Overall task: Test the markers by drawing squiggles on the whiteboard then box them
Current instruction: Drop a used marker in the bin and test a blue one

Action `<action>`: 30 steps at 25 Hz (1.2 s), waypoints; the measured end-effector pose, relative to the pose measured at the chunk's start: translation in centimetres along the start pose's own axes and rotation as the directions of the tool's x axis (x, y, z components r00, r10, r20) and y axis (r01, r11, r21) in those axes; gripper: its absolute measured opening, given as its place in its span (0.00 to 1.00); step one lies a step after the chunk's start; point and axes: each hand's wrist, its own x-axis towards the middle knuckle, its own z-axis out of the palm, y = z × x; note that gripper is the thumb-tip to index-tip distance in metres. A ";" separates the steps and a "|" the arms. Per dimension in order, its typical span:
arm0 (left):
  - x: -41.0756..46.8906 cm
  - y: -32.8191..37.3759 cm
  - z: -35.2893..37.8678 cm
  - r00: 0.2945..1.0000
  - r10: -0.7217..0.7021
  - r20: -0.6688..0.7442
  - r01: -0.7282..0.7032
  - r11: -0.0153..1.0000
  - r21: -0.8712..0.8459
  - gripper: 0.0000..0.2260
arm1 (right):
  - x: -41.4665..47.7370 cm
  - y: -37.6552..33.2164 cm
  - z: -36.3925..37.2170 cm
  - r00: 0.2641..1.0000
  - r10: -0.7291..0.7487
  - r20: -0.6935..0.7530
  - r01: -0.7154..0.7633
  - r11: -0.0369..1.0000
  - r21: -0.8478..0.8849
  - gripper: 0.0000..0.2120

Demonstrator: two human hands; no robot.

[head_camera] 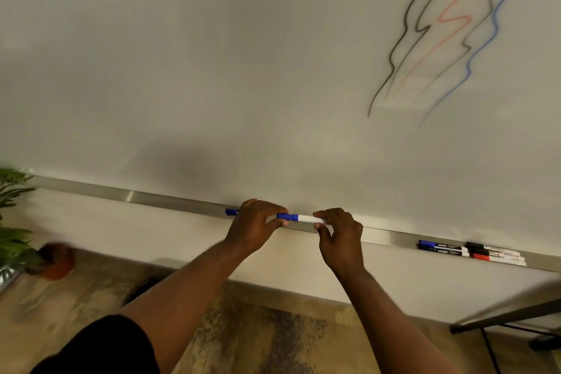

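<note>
At the tray (151, 199), left hand (258, 222) pinched the marker (300, 218) at its cap, right hand (340, 234) at the barrel (probably light, stiff, slick).

Dim, warm light; motion-blurred squiggles (455, 24), soft shadow on whiteboard (212, 70)

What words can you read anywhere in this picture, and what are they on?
Nothing can be read for sure.
The markers lying on the tray: small print on their barrels, too blurred to read.
The blue marker being held: no print shows.
The whiteboard: only squiggles, no words.
</note>
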 end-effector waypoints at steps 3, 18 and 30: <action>-1.7 -0.7 0.6 0.998 -0.060 0.017 0.060 0.998 -0.006 0.11 | -0.9 -0.1 1.0 0.999 -0.014 0.031 0.014 1.000 -0.003 0.12; -11.0 -6.7 -2.6 0.976 -0.215 -0.016 0.215 0.964 0.160 0.11 | -4.7 -4.4 7.7 0.942 -0.074 0.327 0.031 0.990 0.136 0.12; -13.3 -22.4 -12.1 0.982 -0.186 0.009 0.178 0.952 0.247 0.17 | -2.9 -16.0 21.9 0.830 -0.055 0.555 0.005 0.996 0.091 0.10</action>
